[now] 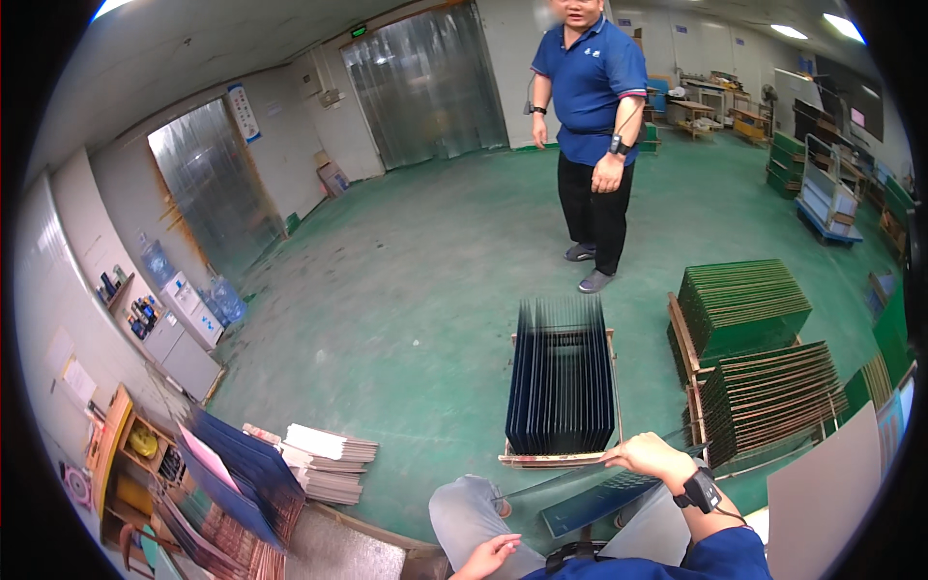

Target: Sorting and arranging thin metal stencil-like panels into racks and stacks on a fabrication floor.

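My right hand (650,456), with a black device strapped at its wrist, is closed in a pinch on the edge of a thin dark panel above my lap. Under it, between my knees, lies a flat blue panel (592,505), partly covered by my arm. Low in the view, my left hand (489,558) rests by my left thigh with its fingers stretched out, holding nothing. Just beyond my knees stands a wooden rack (556,458) filled with upright dark blue panels (563,387).
To the right are racks of green panels (744,309) and brown-edged panels (773,401). Stacked cardboard sheets (333,459) and leaning blue panels (237,474) stand at left. A person in a blue shirt (590,87) stands beyond the rack. A blue trolley (826,217) is far right.
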Demonstrator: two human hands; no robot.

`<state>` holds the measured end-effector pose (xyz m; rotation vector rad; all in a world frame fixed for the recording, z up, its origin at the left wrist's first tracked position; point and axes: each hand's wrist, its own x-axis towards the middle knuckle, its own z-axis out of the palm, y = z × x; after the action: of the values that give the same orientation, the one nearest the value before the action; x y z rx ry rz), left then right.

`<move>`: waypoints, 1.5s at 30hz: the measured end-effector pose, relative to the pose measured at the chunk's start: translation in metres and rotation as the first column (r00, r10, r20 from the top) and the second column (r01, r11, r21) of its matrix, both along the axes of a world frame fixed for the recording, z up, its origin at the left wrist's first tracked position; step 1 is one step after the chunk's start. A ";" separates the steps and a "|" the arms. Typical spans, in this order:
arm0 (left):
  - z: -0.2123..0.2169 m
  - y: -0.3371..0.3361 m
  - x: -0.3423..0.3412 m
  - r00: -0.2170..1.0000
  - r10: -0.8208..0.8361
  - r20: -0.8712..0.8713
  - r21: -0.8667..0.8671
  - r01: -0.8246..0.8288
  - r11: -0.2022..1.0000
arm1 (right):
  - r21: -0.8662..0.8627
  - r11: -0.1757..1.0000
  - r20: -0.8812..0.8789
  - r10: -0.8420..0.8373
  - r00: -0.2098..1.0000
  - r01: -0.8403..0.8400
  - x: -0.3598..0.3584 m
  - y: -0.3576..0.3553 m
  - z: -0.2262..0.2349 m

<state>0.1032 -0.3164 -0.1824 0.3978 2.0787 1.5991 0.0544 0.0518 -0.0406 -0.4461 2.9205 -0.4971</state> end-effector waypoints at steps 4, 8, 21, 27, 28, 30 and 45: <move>-0.006 0.001 -0.001 1.000 -0.011 -0.007 0.004 0.011 1.000 | -0.040 0.999 -0.080 0.010 0.997 -0.013 0.004 -0.003 0.041; -0.012 0.001 0.001 0.998 -0.007 0.062 -0.021 0.008 1.000 | -0.112 0.994 -0.120 -0.007 0.993 -0.007 0.010 0.002 0.068; 0.002 0.013 -0.004 0.981 -0.106 0.160 0.041 0.101 0.994 | -0.505 0.863 -0.313 -0.218 0.924 0.033 0.028 0.027 0.125; 0.002 0.014 -0.019 0.983 -0.112 0.148 -0.008 0.115 0.993 | -0.927 0.364 -0.169 -0.614 0.771 0.086 0.043 0.062 0.135; 0.006 0.016 -0.023 0.978 -0.085 0.193 0.072 0.072 0.995 | -0.928 0.361 -0.167 -0.624 0.764 0.092 0.045 0.062 0.133; 0.018 0.019 -0.035 0.950 -0.059 0.306 0.168 0.007 0.986 | -0.988 0.126 -0.152 -0.695 0.703 -0.089 0.046 0.062 0.127; 0.111 0.052 -0.070 0.845 0.020 0.535 0.731 -0.474 0.490 | -0.698 -0.707 0.406 -0.523 0.749 -0.115 0.002 0.006 0.015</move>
<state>0.0332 -0.2644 -0.0713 -0.0364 0.8668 2.5484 0.0568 0.0581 -0.0253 0.6116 0.9770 -3.6428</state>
